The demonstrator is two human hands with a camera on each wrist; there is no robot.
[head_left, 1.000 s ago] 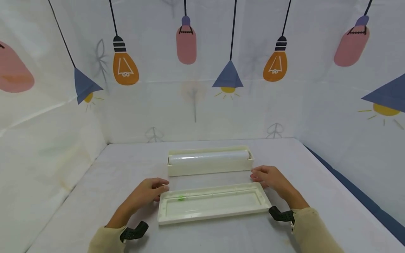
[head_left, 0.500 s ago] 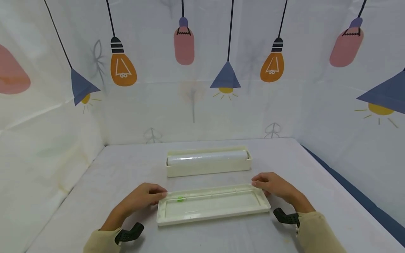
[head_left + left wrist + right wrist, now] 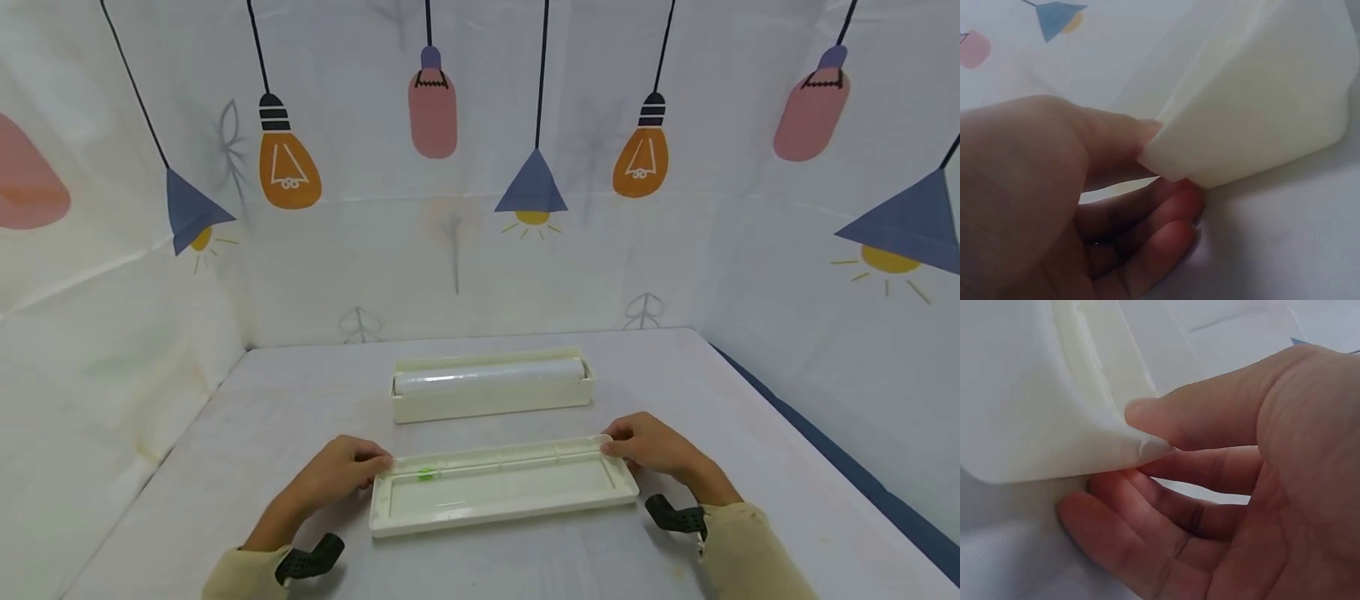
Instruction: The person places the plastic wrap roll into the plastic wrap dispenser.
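Observation:
A cream plastic lid [image 3: 510,487] with a green slide cutter [image 3: 426,474] on its rail lies in front of me, its inner side facing up. My left hand [image 3: 333,475] pinches its far left corner; in the left wrist view the thumb is on the rim and the fingers are beneath the lid's corner [image 3: 1260,119]. At the far right corner my right hand [image 3: 656,450] pinches the lid too, thumb over the edge and fingers under it in the right wrist view. Behind the lid stands the open cream box [image 3: 491,407], holding a roll of cling film [image 3: 491,377].
A white cloth covers the table [image 3: 300,383]. White fabric walls [image 3: 480,267] printed with hanging lamps enclose the back and both sides. A black wrist-camera mount [image 3: 311,558] sits on my left wrist, and a second mount [image 3: 675,515] on the right one.
Both hands have moved in from beside the lid to its far corners and taken hold of them. The lid and the box with the roll stay about where they were.

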